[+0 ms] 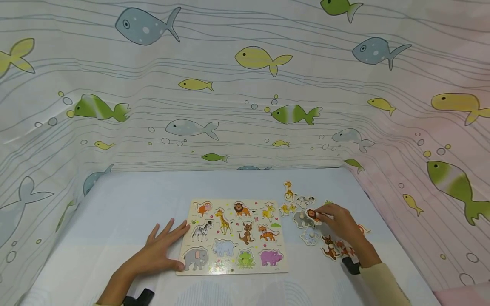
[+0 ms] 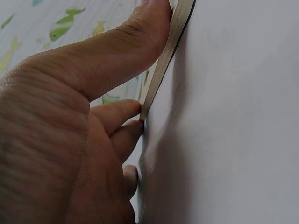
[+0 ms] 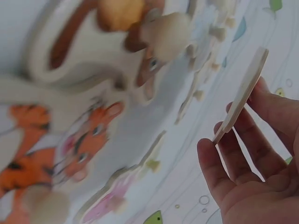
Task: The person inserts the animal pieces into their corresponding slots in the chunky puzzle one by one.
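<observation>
A wooden animal puzzle board (image 1: pixel 222 205) lies flat on the table. My left hand (image 1: pixel 155 253) rests at its left edge, fingers spread and thumb at the near corner; the left wrist view shows the thumb (image 2: pixel 135 39) against the board's side. To the board's right, my right hand (image 1: pixel 340 221) pinches a lion puzzle piece (image 1: pixel 311 213) between thumb and fingers. The right wrist view shows that piece edge-on (image 3: pixel 244 95), raised off the table. In the head view it overlaps the grey elephant piece (image 1: pixel 301 219).
Around the right hand lie a giraffe piece (image 1: pixel 289 192), a zebra piece (image 1: pixel 305 200), a yellow animal piece (image 1: pixel 287 209), a pale blue piece (image 1: pixel 309 237) and a kangaroo piece (image 1: pixel 329 248). The tiger piece (image 3: pixel 77 149) has a knob. A fish-print curtain (image 1: pixel 229 93) surrounds the table.
</observation>
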`<state>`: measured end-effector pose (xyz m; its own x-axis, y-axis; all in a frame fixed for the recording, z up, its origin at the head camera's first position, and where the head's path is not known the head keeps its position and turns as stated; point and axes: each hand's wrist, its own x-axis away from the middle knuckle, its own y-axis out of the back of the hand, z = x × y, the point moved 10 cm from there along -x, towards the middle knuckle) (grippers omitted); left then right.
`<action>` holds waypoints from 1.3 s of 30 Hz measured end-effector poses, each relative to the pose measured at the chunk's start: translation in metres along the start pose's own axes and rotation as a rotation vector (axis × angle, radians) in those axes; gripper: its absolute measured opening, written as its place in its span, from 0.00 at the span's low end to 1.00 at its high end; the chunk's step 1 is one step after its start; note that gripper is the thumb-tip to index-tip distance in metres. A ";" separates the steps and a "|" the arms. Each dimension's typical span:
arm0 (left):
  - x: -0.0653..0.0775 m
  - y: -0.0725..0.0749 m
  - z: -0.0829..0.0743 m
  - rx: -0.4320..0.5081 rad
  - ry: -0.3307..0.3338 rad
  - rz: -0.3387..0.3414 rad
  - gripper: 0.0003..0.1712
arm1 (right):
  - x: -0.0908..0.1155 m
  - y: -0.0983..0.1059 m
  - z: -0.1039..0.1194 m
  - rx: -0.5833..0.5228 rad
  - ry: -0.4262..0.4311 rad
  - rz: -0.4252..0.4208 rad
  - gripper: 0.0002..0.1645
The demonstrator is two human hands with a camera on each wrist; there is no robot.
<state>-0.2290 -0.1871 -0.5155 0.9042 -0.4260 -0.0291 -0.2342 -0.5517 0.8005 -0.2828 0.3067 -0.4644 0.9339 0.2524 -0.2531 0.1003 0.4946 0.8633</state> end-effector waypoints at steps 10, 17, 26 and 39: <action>0.000 -0.001 0.001 0.006 -0.005 0.009 0.65 | -0.014 -0.009 0.021 -0.029 -0.005 0.033 0.12; 0.000 0.000 -0.001 0.010 -0.011 0.002 0.65 | -0.023 -0.012 0.033 -0.054 0.019 0.020 0.12; 0.002 0.003 -0.004 0.014 -0.038 -0.019 0.65 | -0.033 -0.021 0.047 -0.054 0.033 0.042 0.10; 0.001 0.001 -0.001 0.022 -0.033 -0.010 0.64 | -0.042 -0.034 0.059 -0.127 -0.014 0.091 0.11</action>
<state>-0.2280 -0.1871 -0.5145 0.8945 -0.4434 -0.0567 -0.2336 -0.5718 0.7864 -0.3050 0.2302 -0.4571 0.9419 0.2901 -0.1695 -0.0286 0.5719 0.8198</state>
